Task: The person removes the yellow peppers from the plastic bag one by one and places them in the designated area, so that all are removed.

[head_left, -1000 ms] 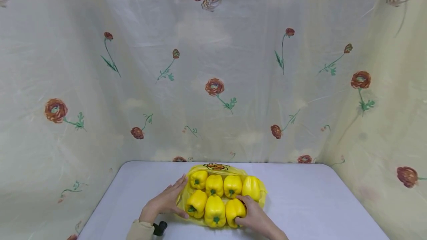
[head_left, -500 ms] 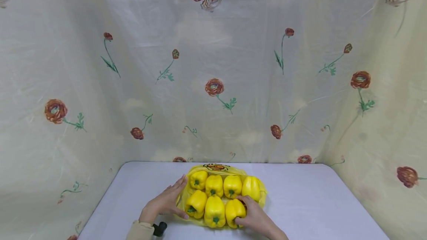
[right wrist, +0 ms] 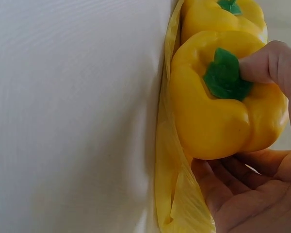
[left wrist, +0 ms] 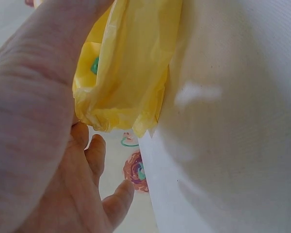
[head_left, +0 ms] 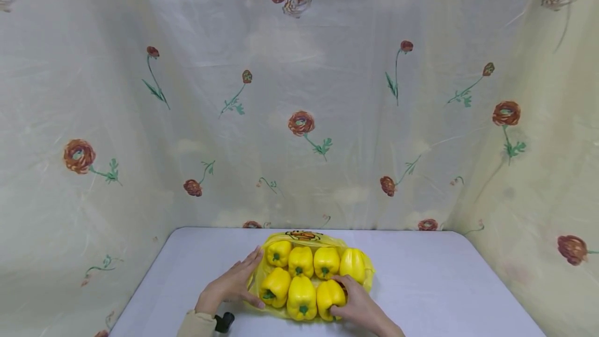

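Observation:
Several yellow bell peppers with green stems lie in two rows on a yellow plastic bag (head_left: 369, 274). My right hand (head_left: 357, 303) grips the front-right bell pepper (head_left: 329, 299). In the right wrist view its thumb presses beside the green stem (right wrist: 225, 77) while the fingers curl under the pepper's side. My left hand (head_left: 234, 280) stands spread at the bag's left edge, thumb toward the front and fingers toward the back, beside the front-left bell pepper (head_left: 276, 286). The left wrist view has the bag's folded side (left wrist: 136, 63) close to that hand's straight fingers.
The white table (head_left: 435, 285) extends on both sides of the bag. A flower-patterned cloth (head_left: 346, 170) hangs behind it and along both sides. A small black object (head_left: 225, 321) sits by the left wrist, near the beige sleeve (head_left: 196, 323).

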Motion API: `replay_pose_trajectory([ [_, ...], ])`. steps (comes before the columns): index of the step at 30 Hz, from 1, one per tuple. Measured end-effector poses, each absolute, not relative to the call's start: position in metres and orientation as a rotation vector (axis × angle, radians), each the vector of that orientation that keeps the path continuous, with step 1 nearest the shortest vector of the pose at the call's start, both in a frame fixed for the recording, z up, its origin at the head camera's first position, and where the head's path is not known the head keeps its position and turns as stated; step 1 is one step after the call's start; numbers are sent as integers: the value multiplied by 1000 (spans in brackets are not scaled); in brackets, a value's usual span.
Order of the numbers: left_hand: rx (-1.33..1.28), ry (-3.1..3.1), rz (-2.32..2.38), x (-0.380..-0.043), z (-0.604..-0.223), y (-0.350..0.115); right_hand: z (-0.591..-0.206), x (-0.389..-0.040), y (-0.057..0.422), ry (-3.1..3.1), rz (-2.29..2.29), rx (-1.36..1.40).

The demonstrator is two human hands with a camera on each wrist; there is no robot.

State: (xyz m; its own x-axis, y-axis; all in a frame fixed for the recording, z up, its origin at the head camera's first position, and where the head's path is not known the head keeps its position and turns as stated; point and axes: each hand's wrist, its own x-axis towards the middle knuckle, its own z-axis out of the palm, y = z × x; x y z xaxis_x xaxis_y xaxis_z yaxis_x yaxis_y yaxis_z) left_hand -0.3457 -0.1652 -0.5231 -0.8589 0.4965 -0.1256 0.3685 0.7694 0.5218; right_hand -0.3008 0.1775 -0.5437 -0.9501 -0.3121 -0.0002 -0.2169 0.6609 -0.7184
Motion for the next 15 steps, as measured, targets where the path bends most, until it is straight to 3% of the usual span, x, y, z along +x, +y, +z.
replay_pose_trajectory([
  [15,670,2705,723,-345,-524,-165,-541,-299,178,2778,-1174,-465],
])
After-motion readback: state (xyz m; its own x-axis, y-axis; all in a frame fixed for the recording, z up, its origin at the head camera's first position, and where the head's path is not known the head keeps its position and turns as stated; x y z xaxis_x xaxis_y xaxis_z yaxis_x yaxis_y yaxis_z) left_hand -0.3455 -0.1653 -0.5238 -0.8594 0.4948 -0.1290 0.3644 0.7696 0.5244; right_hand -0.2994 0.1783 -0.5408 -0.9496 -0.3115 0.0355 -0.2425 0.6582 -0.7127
